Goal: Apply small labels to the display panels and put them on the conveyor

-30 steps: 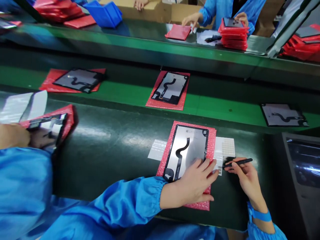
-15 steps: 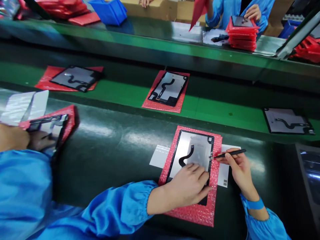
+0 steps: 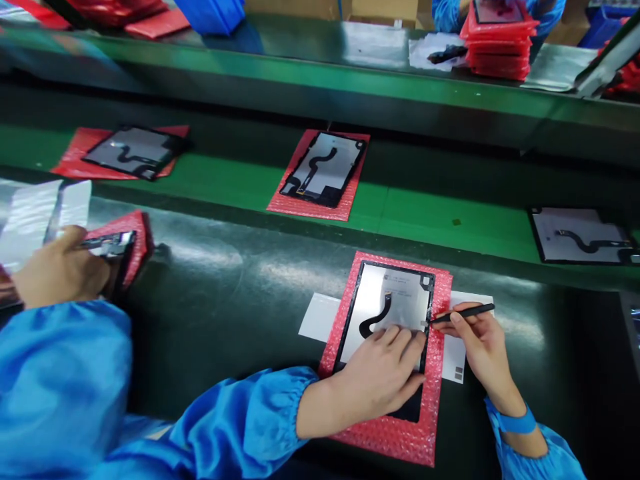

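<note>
A tablet screen panel [image 3: 373, 283] lies back side up on a red bubble-wrap bag [image 3: 387, 437]. Its silver back carries a curved black flex cable [image 3: 383, 317]. My left hand [image 3: 383, 373] rests across the panel's lower half, fingers bent but apart, covering part of the cable and frame. Black tweezers [image 3: 473, 311] are pinched in my right hand [image 3: 483, 340], their tip at the panel's right edge beside a small pale tab [image 3: 424, 323]. White paper [image 3: 320, 317] sticks out from under the bag on both sides.
A co-worker's hand [image 3: 67, 267] works at another panel on the left. Across the green belt [image 3: 415, 213] lie several panels, such as one in the middle [image 3: 327, 163] and one at right [image 3: 583, 233]. A raised shelf behind holds stacked red bags [image 3: 500, 50] and a blue bin [image 3: 213, 13].
The view has shifted slightly, and belt panels at left and middle appear further left. My tweezers stay at the panel's right edge. The co-worker's hand has moved right, over their panel.
</note>
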The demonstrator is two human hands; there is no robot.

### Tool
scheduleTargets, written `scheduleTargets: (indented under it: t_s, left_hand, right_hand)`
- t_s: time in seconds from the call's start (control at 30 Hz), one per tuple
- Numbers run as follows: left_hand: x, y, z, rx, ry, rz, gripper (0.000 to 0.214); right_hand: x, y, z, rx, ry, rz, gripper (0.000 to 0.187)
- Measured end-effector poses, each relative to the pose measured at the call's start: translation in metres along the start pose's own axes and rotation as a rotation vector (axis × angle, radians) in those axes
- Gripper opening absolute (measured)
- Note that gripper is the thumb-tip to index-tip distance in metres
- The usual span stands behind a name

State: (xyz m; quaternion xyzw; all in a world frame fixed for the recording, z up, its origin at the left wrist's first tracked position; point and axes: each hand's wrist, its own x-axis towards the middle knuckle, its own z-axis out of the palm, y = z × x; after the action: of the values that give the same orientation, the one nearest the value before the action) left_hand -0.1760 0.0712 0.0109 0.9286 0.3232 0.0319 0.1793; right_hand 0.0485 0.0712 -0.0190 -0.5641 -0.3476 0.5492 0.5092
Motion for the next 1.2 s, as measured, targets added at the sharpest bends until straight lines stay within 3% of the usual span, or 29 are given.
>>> scheduleTargets:
  t_s: [0.53,0.73,0.87,1.03,1.2]
  left_hand:
    - [0.005,0.003,0.001,0.021,-0.059,-0.060,0.078]
    - [0.010,0.003,-0.008,0.070,-0.051,-0.042,0.077]
    - [0.024,0.006,-0.012,0.123,-0.012,-0.032,0.057]
    - [0.052,0.015,-0.005,0.206,0.141,0.163,0.069]
    - [0.065,0.016,0.007,0.200,0.086,0.160,0.082]
  right_hand:
    - [-0.002,0.000,0.003,0.016,0.019,0.001,0.037]
    - [0.002,-0.013,-0.035,-0.125,0.145,-0.128,0.032]
    - [0.003,-0.014,-0.062,-0.266,0.157,-0.142,0.032]
    - [0.005,-0.010,-0.069,-0.342,0.162,-0.196,0.027]
    - [0.008,-0.009,-0.068,-0.359,0.150,-0.220,0.024]
